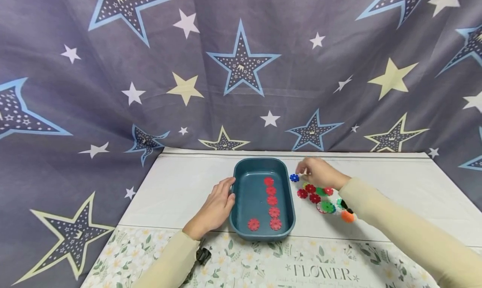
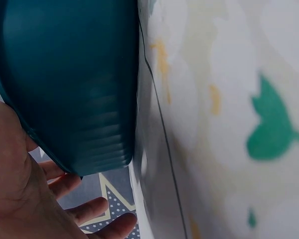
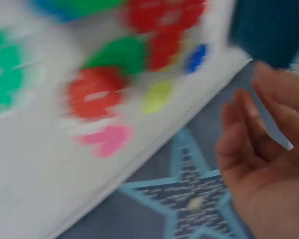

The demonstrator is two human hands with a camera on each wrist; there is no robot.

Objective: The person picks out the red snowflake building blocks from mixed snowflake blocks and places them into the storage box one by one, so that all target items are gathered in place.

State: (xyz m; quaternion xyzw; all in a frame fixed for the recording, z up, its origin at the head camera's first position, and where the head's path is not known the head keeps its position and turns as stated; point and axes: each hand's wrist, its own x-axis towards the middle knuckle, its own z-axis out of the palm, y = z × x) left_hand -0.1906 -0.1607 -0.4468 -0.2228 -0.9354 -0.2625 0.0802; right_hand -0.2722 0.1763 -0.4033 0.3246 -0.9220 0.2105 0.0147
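A dark teal tray (image 1: 243, 233) stands on the table with several red flower-shaped discs (image 1: 272, 200) inside, most in a column along its right side and one at lower left. At the tray's left rim my left hand (image 1: 213, 204) rests with extended fingers touching the edge. My right hand (image 1: 320, 172) is over the table to the right of the tray, beside a blue flower disc (image 1: 294, 178). In the blurred right wrist view its fingers (image 3: 244, 134) bend loosely, and I see nothing between them.
Right of the tray lie loose discs: dark red ones (image 1: 314, 198), a green one (image 1: 327, 207), an orange one (image 1: 348, 216) and others, partly under the right forearm. A star-patterned curtain (image 1: 241, 112) hangs behind the table. A floral cloth (image 1: 241, 263) covers the front.
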